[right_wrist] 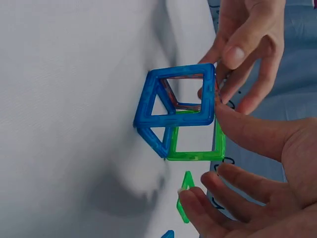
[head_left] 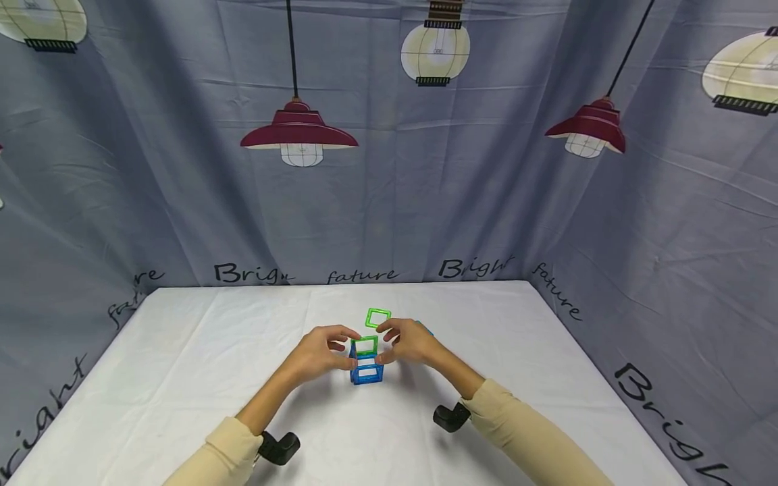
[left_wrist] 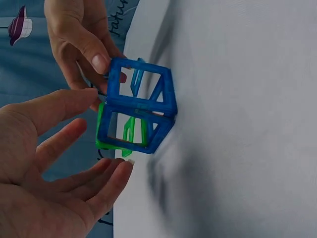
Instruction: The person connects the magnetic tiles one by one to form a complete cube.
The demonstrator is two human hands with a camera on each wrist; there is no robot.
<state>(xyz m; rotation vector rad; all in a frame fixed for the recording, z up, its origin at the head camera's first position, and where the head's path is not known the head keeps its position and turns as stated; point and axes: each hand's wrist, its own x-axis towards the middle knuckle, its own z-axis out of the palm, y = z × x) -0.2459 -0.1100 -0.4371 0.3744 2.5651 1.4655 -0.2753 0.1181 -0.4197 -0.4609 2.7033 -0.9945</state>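
A small structure of magnetic building tiles stands on the table. Blue square frames (right_wrist: 176, 120) join along an edge, with slanted blue bars (right_wrist: 157, 145) on the inside. At the back rises a green square frame (head_left: 365, 338). My left hand (head_left: 319, 347) is at its left side and my right hand (head_left: 413, 341) at its right. In the right wrist view the right thumb (right_wrist: 242, 119) touches a blue frame's upper edge, other fingers spread apart. The left thumb (left_wrist: 64, 106) reaches the structure's top edge; contact is unclear. The left fingers are relaxed.
Beyond the structure, near the right fingertips, lies a loose green tile (head_left: 367, 317). A blue piece (head_left: 425, 327) shows partly behind the right hand. White cloth covers the table (head_left: 213, 337); a grey printed curtain (head_left: 377, 202) hangs behind. Black devices (head_left: 279, 447) are on both wrists.
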